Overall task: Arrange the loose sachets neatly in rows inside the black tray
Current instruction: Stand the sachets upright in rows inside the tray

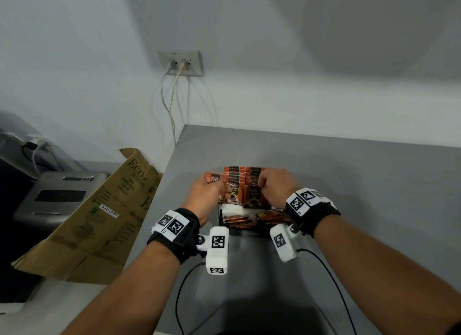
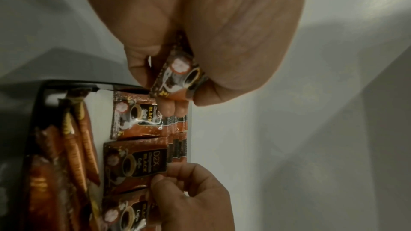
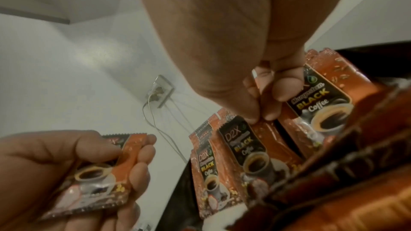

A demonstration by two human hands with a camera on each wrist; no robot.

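Grey tabletop (image 1: 324, 165): left hand (image 1: 207, 195) pinches one light, crinkly orange foil sachet (image 1: 215, 179) (best held edgewise); right hand (image 1: 277, 185) pinches a standing row (image 1: 253, 185).

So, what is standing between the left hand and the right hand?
Upright sachets in the black tray stand between left hand and right hand, seen in head view.

Head view high, looking down at the black tray (image 1: 220, 216), wrist views close, sharing upright sachets (image 2: 135, 117)
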